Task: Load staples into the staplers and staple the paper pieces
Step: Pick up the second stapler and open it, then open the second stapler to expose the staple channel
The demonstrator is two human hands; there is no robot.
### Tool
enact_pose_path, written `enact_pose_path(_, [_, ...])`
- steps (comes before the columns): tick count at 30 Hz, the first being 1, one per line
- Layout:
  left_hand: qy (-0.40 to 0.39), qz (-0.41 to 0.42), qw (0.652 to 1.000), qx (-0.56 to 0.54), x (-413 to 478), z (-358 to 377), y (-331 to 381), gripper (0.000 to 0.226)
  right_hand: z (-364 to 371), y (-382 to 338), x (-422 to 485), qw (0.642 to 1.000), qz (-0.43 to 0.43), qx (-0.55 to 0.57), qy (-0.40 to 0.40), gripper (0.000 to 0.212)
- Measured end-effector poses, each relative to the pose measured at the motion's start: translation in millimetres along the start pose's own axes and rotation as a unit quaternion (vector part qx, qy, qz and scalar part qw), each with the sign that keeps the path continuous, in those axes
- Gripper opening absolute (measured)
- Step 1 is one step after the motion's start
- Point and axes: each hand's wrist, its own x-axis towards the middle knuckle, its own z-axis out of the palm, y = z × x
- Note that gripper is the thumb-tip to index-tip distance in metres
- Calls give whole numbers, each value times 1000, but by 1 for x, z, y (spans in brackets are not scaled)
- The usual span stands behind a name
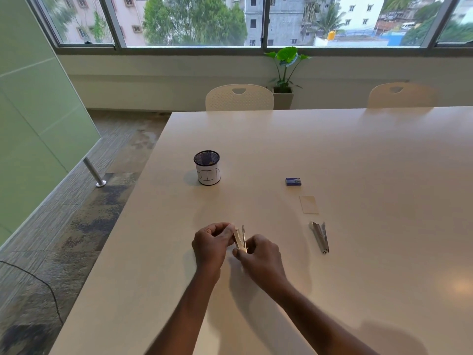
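A: What do both hands grip at lower centre?
B: Left hand (pixel 212 243) and right hand (pixel 259 254) pinch 1 metal stapler (pixel 240 239), fingers clamped on it, above the glossy table (pixel 358 155).
A: Right of them?
B: A 2nd stapler (pixel 320 237), rectangular paper (pixel 309 204), blue staple box (pixel 293 181); a mesh cup (pixel 207 167) stands upper left.

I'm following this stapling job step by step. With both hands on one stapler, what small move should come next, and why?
Probably reach the right hand to the blue staple box. The stapler held between it and the left hand looks hinged open, and no staple strip shows in either hand. The second stapler and paper piece lie untouched on the table.
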Motion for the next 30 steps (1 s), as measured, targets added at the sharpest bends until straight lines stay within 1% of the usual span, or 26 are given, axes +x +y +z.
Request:
enact_pose_path(3, [-20,-11,1000,15,7,1,-3,4,1,-3,0,997,-13,-70,15,28])
enact_pose_path(6, [-27,11,997,71,13,1,-4,7,3,-6,1,995,-10,-101,23,30])
enact_pose_path(8, [-28,31,992,117,16,2,-3,9,6,-6,1,993,-7,-114,22,31])
enact_pose_path(12, [-36,49,986,153,19,5,0,7,11,-6,0,992,-12,-126,28,36])
enact_pose_path(15, [-35,55,984,165,20,7,-1,7,12,-4,1,990,-23,-133,37,38])
enact_pose_path(19, [-29,40,986,162,21,8,1,9,12,-3,4,990,-19,-136,20,48])
enact_pose_path(22, [-15,33,988,147,19,7,-1,14,5,-2,4,994,-6,-113,11,53])
enact_pose_path(24, [1,37,991,128,17,6,-1,16,-3,2,3,994,-8,-105,12,52])
enact_pose_path(27, [41,62,988,137,13,8,1,13,-21,11,0,993,-20,-112,27,45])
enact_pose_path(30, [70,78,986,133,8,17,8,10,-47,22,0,992,-24,-114,41,44])
